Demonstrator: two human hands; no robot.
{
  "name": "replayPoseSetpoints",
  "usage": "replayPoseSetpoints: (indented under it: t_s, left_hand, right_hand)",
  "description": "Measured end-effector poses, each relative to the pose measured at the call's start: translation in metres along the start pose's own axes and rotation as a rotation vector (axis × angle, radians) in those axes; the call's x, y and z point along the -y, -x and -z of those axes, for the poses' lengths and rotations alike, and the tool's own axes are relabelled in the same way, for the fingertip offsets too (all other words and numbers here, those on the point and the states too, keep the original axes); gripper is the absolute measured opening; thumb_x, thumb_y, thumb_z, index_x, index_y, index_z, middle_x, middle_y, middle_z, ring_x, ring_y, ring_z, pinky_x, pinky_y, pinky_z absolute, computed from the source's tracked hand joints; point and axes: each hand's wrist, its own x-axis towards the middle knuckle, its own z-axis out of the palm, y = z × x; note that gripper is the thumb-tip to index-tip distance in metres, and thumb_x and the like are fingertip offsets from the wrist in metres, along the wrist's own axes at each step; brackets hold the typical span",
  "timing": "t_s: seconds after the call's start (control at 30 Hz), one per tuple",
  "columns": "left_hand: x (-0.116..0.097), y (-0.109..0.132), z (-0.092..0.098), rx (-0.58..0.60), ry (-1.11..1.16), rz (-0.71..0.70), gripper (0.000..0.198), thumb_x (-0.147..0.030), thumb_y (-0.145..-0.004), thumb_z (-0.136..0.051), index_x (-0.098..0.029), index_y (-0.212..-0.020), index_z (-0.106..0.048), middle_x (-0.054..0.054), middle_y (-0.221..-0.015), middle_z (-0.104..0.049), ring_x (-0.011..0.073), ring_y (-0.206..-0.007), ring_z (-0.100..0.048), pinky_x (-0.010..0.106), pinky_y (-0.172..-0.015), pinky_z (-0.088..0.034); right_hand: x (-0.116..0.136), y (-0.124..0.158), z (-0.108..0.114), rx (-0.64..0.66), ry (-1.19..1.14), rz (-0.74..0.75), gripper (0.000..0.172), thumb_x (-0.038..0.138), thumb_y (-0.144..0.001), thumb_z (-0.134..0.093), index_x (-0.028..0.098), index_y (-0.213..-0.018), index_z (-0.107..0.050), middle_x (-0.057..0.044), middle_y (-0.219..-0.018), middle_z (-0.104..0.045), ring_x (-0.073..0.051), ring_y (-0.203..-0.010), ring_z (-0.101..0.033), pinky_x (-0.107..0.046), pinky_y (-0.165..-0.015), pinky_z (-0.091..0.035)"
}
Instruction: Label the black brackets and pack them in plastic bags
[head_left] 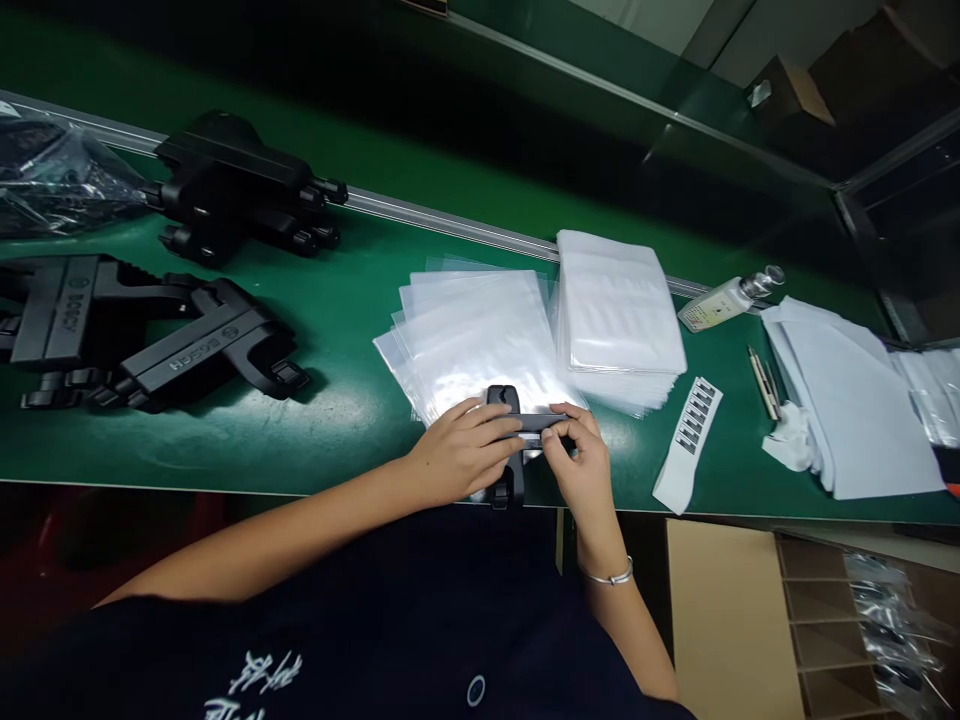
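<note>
At the bench's front edge I hold a black plastic device [504, 398], with part of it hidden behind my fingers. My left hand [469, 450] lies across its body with the fingers pressed onto it. My right hand [581, 455] pinches its right end between thumb and fingers. A small pale strip [531, 437] shows on the device between both hands; whether the right fingertips touch it I cannot tell. Just beyond the hands, clear plastic bags [480, 330] lie fanned out, partly under the device.
Similar black devices [202, 350] marked BOSCH lie at left, more [232, 185] behind them. To the right are a stack of bags [622, 310], a label strip [697, 420], a pump bottle [724, 305], pens [763, 383] and white sheets [862, 400]. A divided carton [825, 620] stands below.
</note>
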Motion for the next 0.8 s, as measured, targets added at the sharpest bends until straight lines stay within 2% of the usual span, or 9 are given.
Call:
replayPoseSetpoints:
  t_s: [0.07,0.13,0.2,0.27,0.33,0.43,0.57,0.67,0.8]
  left_hand:
    - [0.004,-0.005,0.005,0.018,-0.027,-0.087,0.024,-0.019,-0.092,-0.051,-0.020,-0.111,-0.066,0.004,-0.112,-0.072,0.0230,-0.110,-0.060,0.038,-0.089,-0.043]
    - [0.007,-0.012,0.011,0.061,-0.033,-0.112,0.023,-0.020,-0.093,-0.051,-0.020,-0.108,-0.067,0.003,-0.111,-0.072,0.0214,-0.105,-0.061,0.036,-0.082,-0.042]
    - [0.009,-0.021,0.017,0.128,-0.029,-0.112,0.023,-0.021,-0.094,-0.049,-0.023,-0.106,-0.068,0.002,-0.109,-0.072,0.0199,-0.100,-0.061,0.036,-0.079,-0.039]
    - [0.009,-0.031,0.020,0.203,-0.043,-0.132,0.023,-0.023,-0.094,-0.048,-0.024,-0.104,-0.069,0.002,-0.104,-0.072,0.0192,-0.095,-0.061,0.036,-0.076,-0.037]
    - [0.007,-0.040,0.021,0.260,-0.081,-0.178,0.024,-0.025,-0.094,-0.047,-0.023,-0.104,-0.069,0.003,-0.095,-0.071,0.0189,-0.087,-0.061,0.036,-0.072,-0.035]
    - [0.001,-0.052,0.016,0.289,-0.136,-0.260,0.024,-0.026,-0.094,-0.047,-0.020,-0.103,-0.069,0.003,-0.083,-0.067,0.0188,-0.077,-0.058,0.037,-0.068,-0.034]
    - [-0.006,-0.057,0.009,0.300,-0.174,-0.289,0.024,-0.024,-0.094,-0.046,-0.016,-0.099,-0.069,0.004,-0.079,-0.065,0.0189,-0.075,-0.058,0.036,-0.068,-0.035]
    - [-0.005,-0.049,0.012,0.256,-0.110,-0.206,0.027,-0.026,-0.095,-0.045,-0.018,-0.108,-0.067,0.005,-0.085,-0.068,0.0187,-0.077,-0.060,0.035,-0.070,-0.039]
    - [0.008,-0.027,0.025,-0.035,0.034,0.182,0.032,-0.024,-0.097,-0.040,-0.019,-0.118,-0.063,0.006,-0.099,-0.070,0.0186,-0.090,-0.063,0.034,-0.080,-0.047]
  right_hand:
    - [-0.005,0.000,0.010,0.034,-0.008,0.020,0.017,0.030,-0.085,-0.058,0.022,-0.072,-0.063,-0.009,-0.116,-0.064,-0.028,-0.115,-0.056,-0.048,-0.101,-0.041]
    - [-0.014,-0.001,0.023,0.079,-0.058,0.057,0.014,0.031,-0.087,-0.059,0.024,-0.092,-0.069,-0.008,-0.125,-0.063,-0.027,-0.120,-0.056,-0.047,-0.104,-0.042]
    - [-0.025,-0.001,0.036,0.147,-0.065,0.102,0.032,0.033,-0.088,-0.062,0.029,-0.119,-0.065,-0.007,-0.137,-0.057,-0.026,-0.129,-0.050,-0.048,-0.108,-0.040]
    - [-0.036,-0.002,0.043,0.205,-0.004,0.138,0.048,0.034,-0.087,-0.065,0.033,-0.134,-0.056,-0.005,-0.142,-0.054,-0.026,-0.137,-0.042,-0.050,-0.112,-0.036]
    - [-0.044,-0.002,0.044,0.227,0.052,0.161,0.050,0.035,-0.087,-0.066,0.034,-0.136,-0.055,-0.004,-0.140,-0.056,-0.027,-0.139,-0.039,-0.052,-0.113,-0.034]
    - [-0.050,-0.003,0.039,0.211,0.058,0.168,0.049,0.036,-0.087,-0.066,0.033,-0.135,-0.056,-0.005,-0.137,-0.059,-0.028,-0.138,-0.040,-0.053,-0.113,-0.034]
    - [-0.051,-0.007,0.038,0.207,0.063,0.207,0.048,0.037,-0.087,-0.066,0.032,-0.133,-0.057,-0.006,-0.133,-0.061,-0.029,-0.135,-0.044,-0.053,-0.111,-0.037]
    - [-0.049,-0.008,0.040,0.226,0.118,0.314,0.052,0.038,-0.088,-0.064,0.032,-0.138,-0.052,-0.008,-0.133,-0.059,-0.028,-0.129,-0.049,-0.053,-0.109,-0.038]
    - [-0.043,0.002,0.038,0.195,0.172,0.521,0.050,0.032,-0.090,-0.061,0.031,-0.139,-0.050,-0.009,-0.122,-0.060,-0.027,-0.117,-0.057,-0.055,-0.109,-0.038]
